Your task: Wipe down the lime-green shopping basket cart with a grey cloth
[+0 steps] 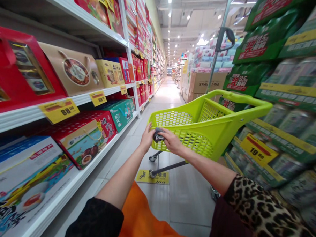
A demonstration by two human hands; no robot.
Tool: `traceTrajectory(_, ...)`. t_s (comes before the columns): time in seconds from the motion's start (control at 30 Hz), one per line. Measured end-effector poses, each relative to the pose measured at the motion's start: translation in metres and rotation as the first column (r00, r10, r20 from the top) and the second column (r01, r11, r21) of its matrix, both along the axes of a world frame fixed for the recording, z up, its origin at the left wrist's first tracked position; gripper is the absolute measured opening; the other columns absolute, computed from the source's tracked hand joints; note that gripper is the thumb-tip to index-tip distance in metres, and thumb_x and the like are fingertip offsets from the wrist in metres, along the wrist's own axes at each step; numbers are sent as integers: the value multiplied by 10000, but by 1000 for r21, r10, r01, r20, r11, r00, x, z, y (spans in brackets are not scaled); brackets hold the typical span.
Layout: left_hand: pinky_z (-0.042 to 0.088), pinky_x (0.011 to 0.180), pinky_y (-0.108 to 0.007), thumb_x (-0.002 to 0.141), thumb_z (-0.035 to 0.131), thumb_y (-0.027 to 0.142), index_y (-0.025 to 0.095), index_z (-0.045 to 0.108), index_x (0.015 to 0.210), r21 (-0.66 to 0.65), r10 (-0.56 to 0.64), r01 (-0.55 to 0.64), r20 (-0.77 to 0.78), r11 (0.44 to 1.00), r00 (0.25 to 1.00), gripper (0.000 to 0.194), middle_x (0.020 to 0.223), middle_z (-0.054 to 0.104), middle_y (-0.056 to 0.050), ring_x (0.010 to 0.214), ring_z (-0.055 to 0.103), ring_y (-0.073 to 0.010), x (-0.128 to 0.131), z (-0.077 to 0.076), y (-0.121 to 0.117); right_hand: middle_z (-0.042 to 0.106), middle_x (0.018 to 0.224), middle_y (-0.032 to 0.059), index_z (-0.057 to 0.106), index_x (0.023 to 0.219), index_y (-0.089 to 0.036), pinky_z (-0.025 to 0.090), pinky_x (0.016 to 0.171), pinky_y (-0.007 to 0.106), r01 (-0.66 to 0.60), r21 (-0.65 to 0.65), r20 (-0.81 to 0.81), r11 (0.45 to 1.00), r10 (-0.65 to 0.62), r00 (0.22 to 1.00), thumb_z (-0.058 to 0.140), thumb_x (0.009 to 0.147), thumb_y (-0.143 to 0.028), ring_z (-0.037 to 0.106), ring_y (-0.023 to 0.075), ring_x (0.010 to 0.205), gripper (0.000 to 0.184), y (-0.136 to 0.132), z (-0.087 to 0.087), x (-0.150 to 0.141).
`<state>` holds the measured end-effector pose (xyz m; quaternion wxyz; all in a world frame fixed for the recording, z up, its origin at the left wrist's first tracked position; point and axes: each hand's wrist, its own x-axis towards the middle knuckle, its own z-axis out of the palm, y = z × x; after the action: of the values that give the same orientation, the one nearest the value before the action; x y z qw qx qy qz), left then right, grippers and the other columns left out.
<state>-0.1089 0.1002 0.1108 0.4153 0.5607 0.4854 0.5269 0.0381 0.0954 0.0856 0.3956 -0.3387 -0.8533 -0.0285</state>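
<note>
A lime-green plastic shopping cart (215, 135) stands turned sideways in the aisle in front of me. My left hand (147, 138) grips the corner at the cart's narrow end, its fingers curled at the rim. Beside it, my right hand (172, 140) is closed on a crumpled dark grey cloth (159, 134), pressed against the same end of the basket. The cloth lies between both hands, close to the left thumb. What I can see of the basket through its open top and mesh holds no goods.
Shelves (106, 91) with gift boxes and yellow price tags line the left. Stacked green drink packs (284, 103) rise close on the right. A metal pole with a dark hook (224, 39) stands behind the cart. A yellow floor sticker (160, 178) lies under its wheels.
</note>
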Motion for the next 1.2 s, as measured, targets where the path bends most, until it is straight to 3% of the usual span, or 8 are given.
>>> traceTrajectory(0.13, 498, 746, -244, 766, 529, 224, 166, 590, 909, -239, 22, 151, 595, 959, 803, 166, 838, 665, -13, 805, 619, -123, 19, -12, -13, 428, 1333, 129, 444, 1273, -131, 339, 1029, 405, 93, -83, -126, 992, -103, 987, 401, 754, -92, 378, 210, 1242, 522, -20, -8, -17)
traceTrajectory(0.3, 512, 703, -286, 825, 450, 375, 135, 600, 864, -335, 30, 268, 672, 903, 740, 286, 810, 668, -71, 760, 637, -156, 13, -27, -26, 338, 1401, 130, 429, 1299, -176, 326, 1020, 464, 79, -22, 208, 997, -73, 975, 441, 782, -70, 290, 259, 1294, 528, -28, -36, -17)
traceTrajectory(0.47, 365, 972, -425, 851, 345, 435, 212, 486, 1186, -302, 47, -39, 22, 953, 999, 427, 1327, 470, -97, 1245, 401, -233, -20, -40, -30, 456, 1331, 75, 566, 1162, -199, 327, 1030, 437, -39, 131, 391, 991, -15, 920, 402, 860, -105, 321, 234, 1281, 356, 1, -1, -12)
traceTrajectory(0.57, 131, 1077, -494, 775, 486, 304, 183, 312, 1326, -128, 177, -258, -447, 958, 877, 591, 1469, 213, -114, 1361, 135, -247, -40, -49, -29, 424, 1357, 69, 560, 1160, -196, 210, 1061, 533, -94, 227, 429, 969, -12, 903, 401, 868, -103, 232, 258, 1320, 345, 26, 29, -20)
traceTrajectory(0.67, 101, 1067, -538, 780, 448, 277, 144, 232, 1364, 15, 176, -251, -754, 968, 633, 636, 1476, 157, -147, 1363, 119, -261, -51, -59, -33, 468, 1318, 85, 597, 1098, -176, 214, 1062, 525, -136, 237, 521, 962, -7, 854, 422, 859, -100, 270, 257, 1305, 306, 42, 21, -27)
traceTrajectory(0.93, 130, 1075, -511, 791, 403, 256, 109, 230, 1369, 28, 77, -107, -869, 994, 489, 621, 1473, 157, -153, 1359, 142, -254, -40, -73, -47, 607, 1096, 141, 665, 914, -125, 372, 979, 456, -106, -26, 704, 994, 94, 704, 525, 821, -148, 445, 258, 1185, 170, 19, -98, -2)
traceTrajectory(1.03, 123, 1074, -515, 787, 409, 250, 128, 236, 1368, 23, 69, -97, -865, 995, 497, 618, 1472, 159, -150, 1360, 137, -253, -35, -74, -46, 597, 1131, 123, 655, 966, -149, 388, 967, 439, -119, -19, 653, 993, 103, 750, 494, 833, -116, 433, 236, 1202, 211, 13, -81, 8)
traceTrajectory(1.2, 82, 1082, -514, 759, 456, 225, 154, 229, 1368, 58, 131, -145, -816, 988, 564, 653, 1477, 151, -140, 1365, 107, -253, -24, -68, -42, 475, 1309, 96, 570, 1147, -194, 265, 1039, 518, -122, 224, 451, 967, 8, 892, 441, 855, -89, 282, 241, 1302, 335, 27, -4, -4)
